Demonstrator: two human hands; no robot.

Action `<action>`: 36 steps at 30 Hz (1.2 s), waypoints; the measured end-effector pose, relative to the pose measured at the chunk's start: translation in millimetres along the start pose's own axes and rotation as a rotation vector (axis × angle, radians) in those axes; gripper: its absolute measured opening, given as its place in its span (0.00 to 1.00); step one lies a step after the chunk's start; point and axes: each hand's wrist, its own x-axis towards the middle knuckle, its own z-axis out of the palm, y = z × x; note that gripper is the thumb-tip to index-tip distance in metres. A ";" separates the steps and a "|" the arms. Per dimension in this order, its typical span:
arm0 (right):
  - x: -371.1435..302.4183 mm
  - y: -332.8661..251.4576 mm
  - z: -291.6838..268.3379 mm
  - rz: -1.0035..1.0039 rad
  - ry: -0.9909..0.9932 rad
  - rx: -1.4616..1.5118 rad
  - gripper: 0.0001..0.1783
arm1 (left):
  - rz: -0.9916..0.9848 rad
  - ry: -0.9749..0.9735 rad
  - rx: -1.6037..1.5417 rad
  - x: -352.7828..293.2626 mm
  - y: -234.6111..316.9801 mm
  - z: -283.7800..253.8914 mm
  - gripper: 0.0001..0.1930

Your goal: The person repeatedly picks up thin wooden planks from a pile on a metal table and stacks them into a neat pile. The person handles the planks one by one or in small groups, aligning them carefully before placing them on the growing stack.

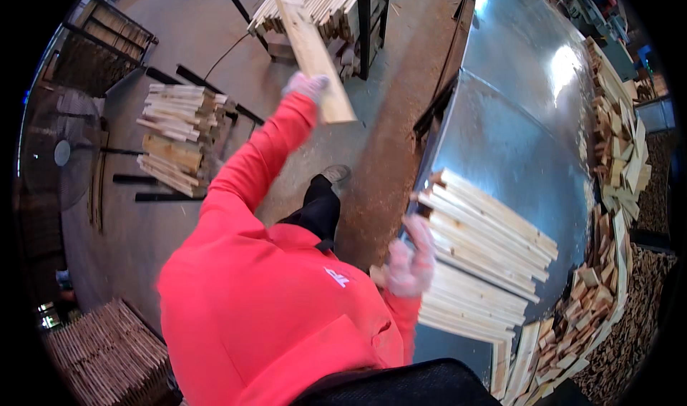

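Observation:
My left hand (306,87), in a pale glove, is closed on the edge of a flat wooden board (308,37) near its lower end. The board slants up and away, its far end over a stack of wooden strips (325,2) on a black metal frame. My right hand (411,259), also gloved and a little blurred, is raised at the near edge of a metal table (512,130). Its fingers are bent but apart, and I see nothing in them. Beside it, several pale wooden strips (490,227) lie in rows on the tabletop.
Left of me, more boards (175,138) lie piled on black bars. A large round fan (63,152) stands at the far left. Wood offcuts (615,145) line the table's right side. Another wood stack (107,352) is at lower left, and a thin cable (225,55) crosses the floor.

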 end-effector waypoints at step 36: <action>-171.7 208.9 -282.0 0.400 1.353 0.226 0.43 | 1.160 -1.776 0.169 -303.4 153.0 547.3 0.29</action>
